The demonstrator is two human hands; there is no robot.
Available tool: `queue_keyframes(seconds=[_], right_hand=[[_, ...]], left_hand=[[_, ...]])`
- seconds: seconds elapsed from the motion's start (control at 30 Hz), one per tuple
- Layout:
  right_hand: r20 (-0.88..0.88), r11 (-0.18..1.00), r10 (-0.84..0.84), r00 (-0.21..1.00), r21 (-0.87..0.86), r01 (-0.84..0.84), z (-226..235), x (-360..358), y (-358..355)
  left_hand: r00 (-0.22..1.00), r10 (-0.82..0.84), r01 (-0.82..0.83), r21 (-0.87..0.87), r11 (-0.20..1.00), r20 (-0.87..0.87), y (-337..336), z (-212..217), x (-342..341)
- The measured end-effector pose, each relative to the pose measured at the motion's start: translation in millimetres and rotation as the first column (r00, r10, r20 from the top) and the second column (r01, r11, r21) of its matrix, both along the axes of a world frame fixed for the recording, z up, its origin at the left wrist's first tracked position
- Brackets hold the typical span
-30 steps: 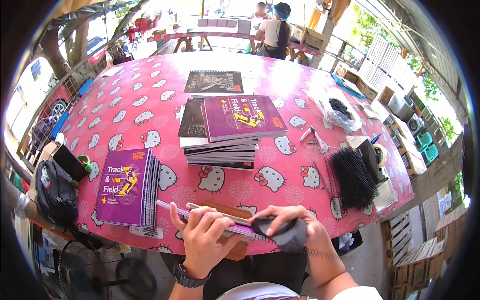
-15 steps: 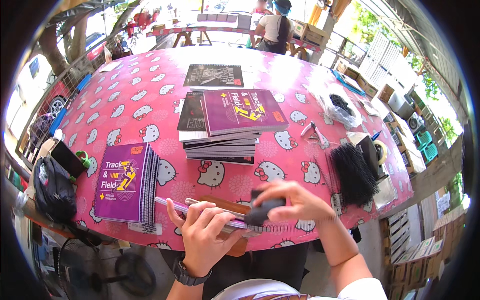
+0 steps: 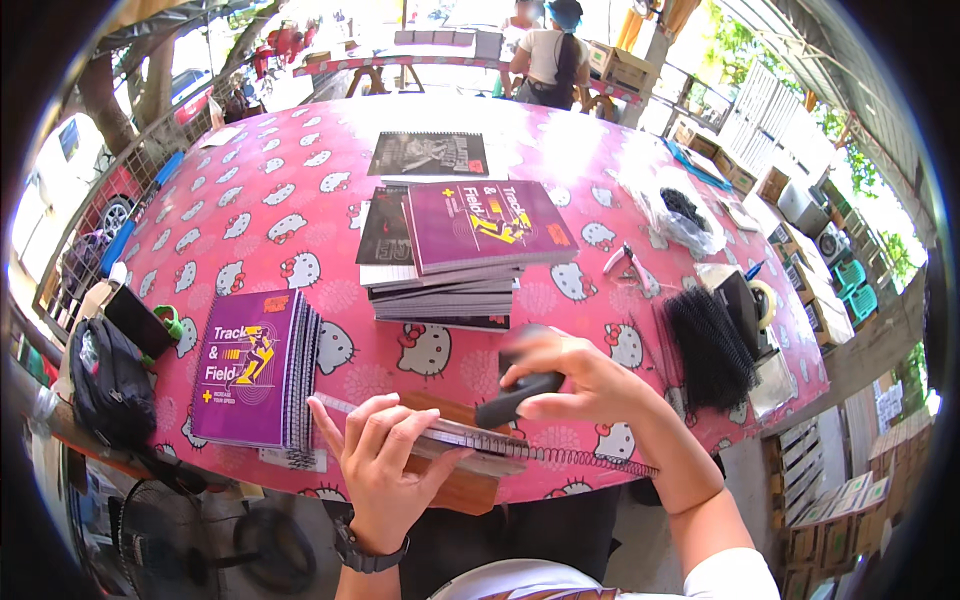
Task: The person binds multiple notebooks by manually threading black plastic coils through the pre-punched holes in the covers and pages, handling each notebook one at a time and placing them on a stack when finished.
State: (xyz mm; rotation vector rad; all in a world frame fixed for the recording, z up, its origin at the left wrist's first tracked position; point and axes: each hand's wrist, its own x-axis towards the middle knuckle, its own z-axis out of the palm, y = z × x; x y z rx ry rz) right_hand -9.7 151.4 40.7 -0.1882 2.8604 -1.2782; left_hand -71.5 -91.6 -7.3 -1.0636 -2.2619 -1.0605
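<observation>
My left hand [image 3: 388, 455] grips a notebook [image 3: 465, 436] held nearly edge-on, its spine facing up. Dark wire loops run through part of that spine. A thin spiral coil [image 3: 590, 461] sticks out of its right end and reaches below my right forearm. Closed around a black, blocky handheld object [image 3: 518, 400], my right hand [image 3: 585, 378] hovers just above the spine; the object's exact kind is unclear and its upper part is blurred. Beneath the notebook lies a brown wooden board [image 3: 470, 494] at the table's front edge.
Purple spiral notebooks [image 3: 245, 370] are stacked at left, with a taller notebook pile [image 3: 490, 225] mid-table. At right lie pink-handled pliers [image 3: 630, 268], a bundle of black coils [image 3: 708, 345] and a tape roll [image 3: 762, 303]. A black bag [image 3: 108, 380] sits at the left edge.
My right hand has raised the black object off the notebook's spine, uncovering the loops there. The protruding coil now hangs lower and is less blurred. My left hand has shifted slightly left.
</observation>
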Motion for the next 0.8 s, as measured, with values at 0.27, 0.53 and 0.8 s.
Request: queue_keyframes(seconds=[0.27,0.53,0.8], right_hand=[[-0.058,0.905,0.19,0.98,-0.377,-0.198,-11,-5,-15],[-0.168,0.725,0.344,0.924,-0.578,-0.375,-6,-12,-32],[-0.193,0.776,0.251,0.948,-0.546,-0.317,-15,-18,-36]], left_hand=[[1.0,-0.01,0.01,0.053,0.999,0.004,0,1,-3],[0.997,-0.067,0.07,0.153,0.986,-0.027,-6,-10,-6],[0.985,0.084,-0.161,0.622,0.767,0.151,-15,-40,-38]])
